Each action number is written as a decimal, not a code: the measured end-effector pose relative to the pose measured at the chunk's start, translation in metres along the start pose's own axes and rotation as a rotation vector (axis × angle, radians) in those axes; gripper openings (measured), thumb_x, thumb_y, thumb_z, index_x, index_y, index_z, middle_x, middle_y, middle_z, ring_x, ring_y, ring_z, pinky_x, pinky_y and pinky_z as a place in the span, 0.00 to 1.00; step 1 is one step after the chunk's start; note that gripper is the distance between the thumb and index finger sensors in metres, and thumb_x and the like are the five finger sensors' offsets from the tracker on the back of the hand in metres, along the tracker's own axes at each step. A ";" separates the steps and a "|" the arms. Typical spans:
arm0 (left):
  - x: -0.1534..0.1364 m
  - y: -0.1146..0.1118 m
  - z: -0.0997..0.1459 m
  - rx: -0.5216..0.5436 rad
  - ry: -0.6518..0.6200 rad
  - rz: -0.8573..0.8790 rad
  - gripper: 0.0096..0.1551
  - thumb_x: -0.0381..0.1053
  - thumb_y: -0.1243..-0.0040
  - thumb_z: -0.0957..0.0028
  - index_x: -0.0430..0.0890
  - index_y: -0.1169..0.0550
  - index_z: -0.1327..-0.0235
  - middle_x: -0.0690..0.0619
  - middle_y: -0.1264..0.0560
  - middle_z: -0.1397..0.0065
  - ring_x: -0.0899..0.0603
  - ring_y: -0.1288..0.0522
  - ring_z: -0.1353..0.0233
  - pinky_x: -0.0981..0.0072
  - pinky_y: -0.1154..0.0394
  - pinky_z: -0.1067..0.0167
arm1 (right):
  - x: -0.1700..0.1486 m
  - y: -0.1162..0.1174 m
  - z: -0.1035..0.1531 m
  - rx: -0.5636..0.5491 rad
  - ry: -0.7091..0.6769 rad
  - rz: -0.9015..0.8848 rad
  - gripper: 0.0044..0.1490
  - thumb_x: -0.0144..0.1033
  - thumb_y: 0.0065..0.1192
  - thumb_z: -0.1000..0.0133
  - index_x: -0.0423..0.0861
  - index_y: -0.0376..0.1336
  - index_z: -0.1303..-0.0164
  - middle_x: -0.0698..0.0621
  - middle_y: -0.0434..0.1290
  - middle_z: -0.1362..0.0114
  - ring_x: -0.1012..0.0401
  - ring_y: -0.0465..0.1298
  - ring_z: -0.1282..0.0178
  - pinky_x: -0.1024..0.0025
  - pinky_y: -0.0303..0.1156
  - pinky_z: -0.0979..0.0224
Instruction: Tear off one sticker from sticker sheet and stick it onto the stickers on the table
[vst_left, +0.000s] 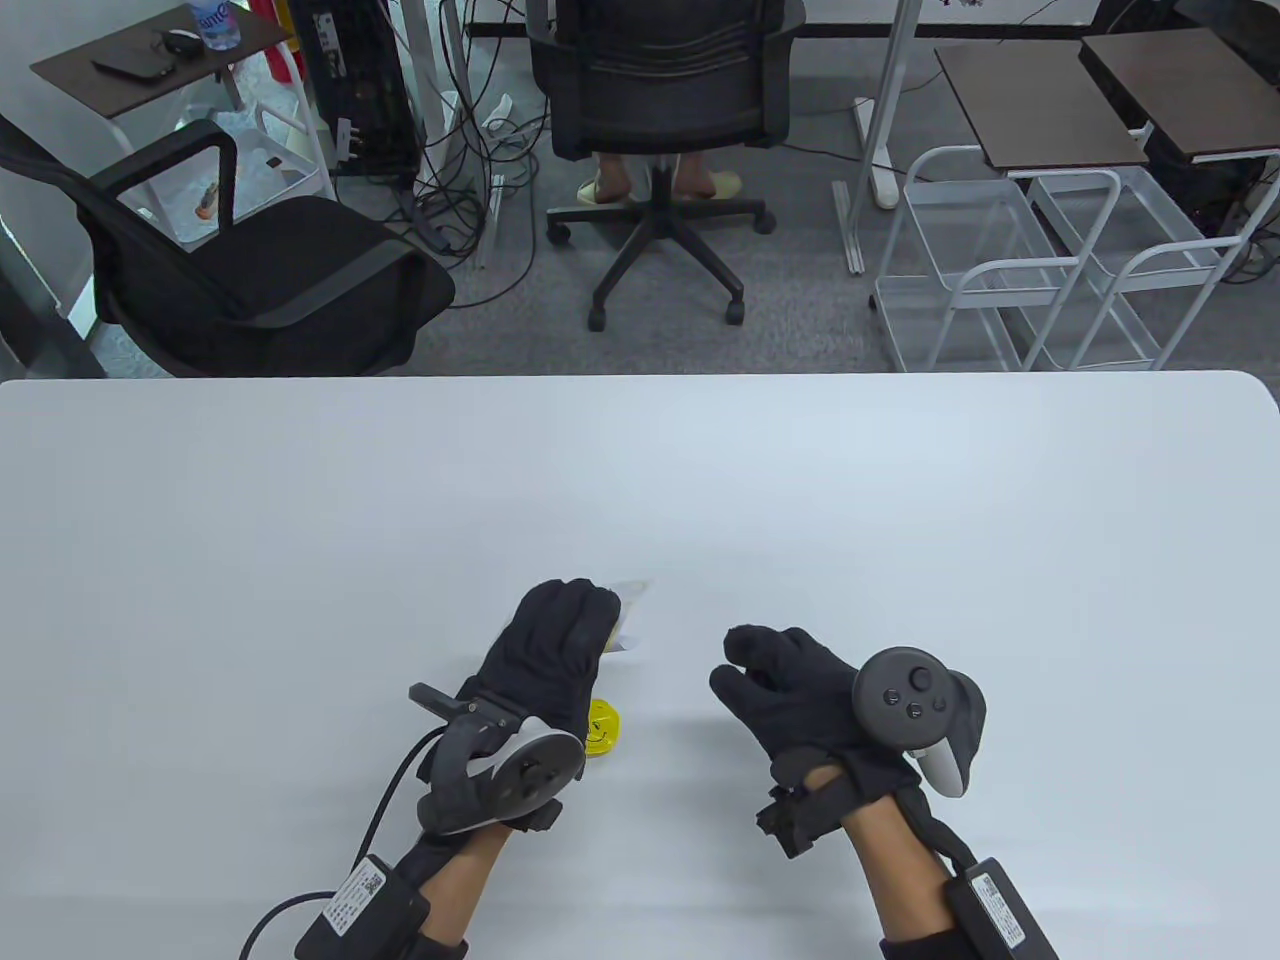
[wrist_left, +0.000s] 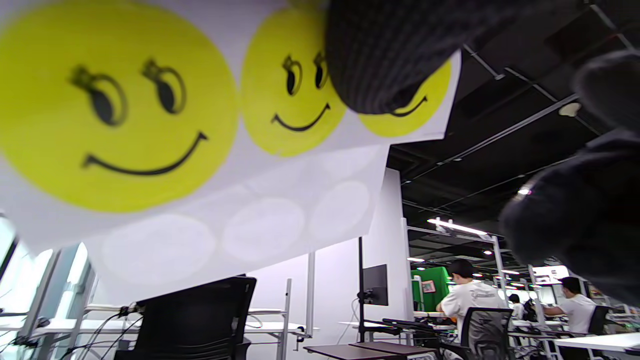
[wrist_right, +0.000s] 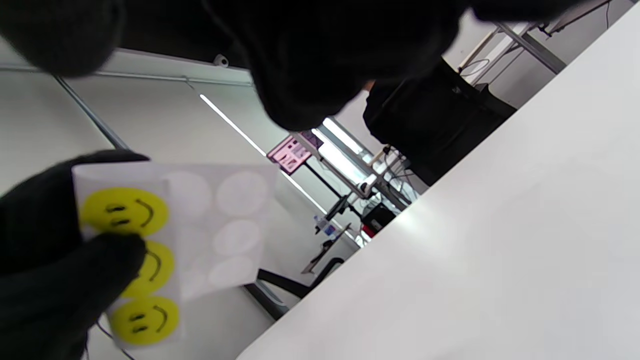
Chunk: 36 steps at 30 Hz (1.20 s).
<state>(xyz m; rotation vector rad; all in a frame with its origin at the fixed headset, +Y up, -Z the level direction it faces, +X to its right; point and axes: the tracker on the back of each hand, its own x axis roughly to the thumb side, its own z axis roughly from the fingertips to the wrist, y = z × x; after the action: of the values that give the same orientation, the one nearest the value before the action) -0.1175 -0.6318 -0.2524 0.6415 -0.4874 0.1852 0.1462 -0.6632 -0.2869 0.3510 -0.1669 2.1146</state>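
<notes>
My left hand holds a white sticker sheet off the table, pinching it between thumb and fingers. The left wrist view shows the sheet with three yellow smiley stickers and several empty round spots; my thumb covers part of the third smiley. A small pile of yellow smiley stickers lies on the white table just below the left hand. My right hand hovers to the right of the sheet, fingers loosely curled, holding nothing. The right wrist view shows the sheet in the left glove.
The table's far edge borders an office floor with black chairs and white wire racks. Glove cables trail off the near edge by my left forearm.
</notes>
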 end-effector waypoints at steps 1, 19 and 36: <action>0.003 -0.001 0.001 0.001 -0.013 0.000 0.35 0.43 0.35 0.48 0.49 0.32 0.26 0.47 0.28 0.22 0.35 0.27 0.25 0.52 0.23 0.31 | 0.000 0.000 0.000 0.002 0.002 -0.013 0.52 0.71 0.57 0.49 0.37 0.71 0.37 0.47 0.79 0.54 0.56 0.76 0.66 0.59 0.74 0.66; 0.059 -0.008 0.019 0.019 -0.287 -0.046 0.33 0.42 0.36 0.49 0.50 0.31 0.27 0.48 0.27 0.23 0.36 0.26 0.26 0.54 0.22 0.32 | -0.017 0.006 0.001 -0.008 0.172 -0.420 0.35 0.55 0.64 0.44 0.37 0.74 0.43 0.54 0.80 0.63 0.65 0.75 0.77 0.69 0.74 0.77; 0.079 -0.012 0.025 0.023 -0.421 -0.155 0.34 0.43 0.36 0.49 0.51 0.32 0.27 0.48 0.28 0.23 0.36 0.27 0.25 0.53 0.23 0.31 | -0.016 0.012 0.001 -0.007 0.246 -0.336 0.25 0.43 0.67 0.45 0.38 0.74 0.48 0.55 0.79 0.65 0.65 0.75 0.78 0.68 0.74 0.78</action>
<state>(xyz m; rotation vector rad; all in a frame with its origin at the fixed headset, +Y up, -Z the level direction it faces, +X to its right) -0.0547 -0.6549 -0.2027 0.7407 -0.8370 -0.0951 0.1446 -0.6832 -0.2906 0.1027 0.0287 1.8049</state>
